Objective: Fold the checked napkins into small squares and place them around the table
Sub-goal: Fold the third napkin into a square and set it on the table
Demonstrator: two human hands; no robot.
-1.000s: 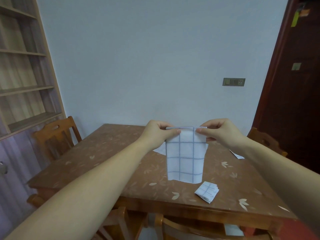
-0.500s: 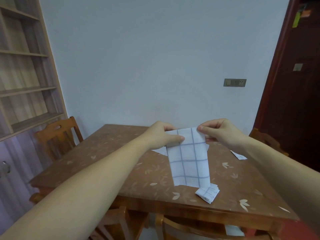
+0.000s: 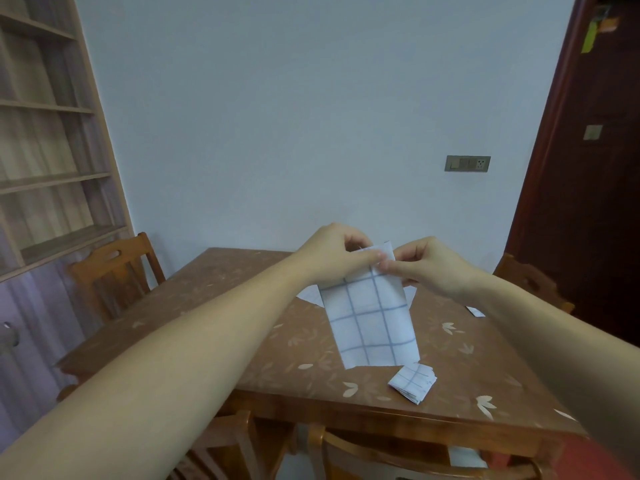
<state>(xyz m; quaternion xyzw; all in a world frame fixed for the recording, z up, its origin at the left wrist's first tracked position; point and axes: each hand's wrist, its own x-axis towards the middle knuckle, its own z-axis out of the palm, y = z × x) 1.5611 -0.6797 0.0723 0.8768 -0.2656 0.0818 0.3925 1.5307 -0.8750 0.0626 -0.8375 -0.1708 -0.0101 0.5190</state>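
Both hands pinch the top edge of a checked napkin [image 3: 370, 320], fingertips almost meeting. The left hand [image 3: 332, 254] curls over the edge's left part, and the right hand [image 3: 426, 268] nips it just beside. Below the grip the napkin hangs as a long strip over the table [image 3: 214, 306]. I cannot tell whether its lower end touches the table. Low to the grip's left, a white cloth corner [image 3: 310, 294] peeks from behind the strip. Down and right, a folded napkin square [image 3: 412, 382] lies on the table. Farther right lies a small white piece [image 3: 475, 311].
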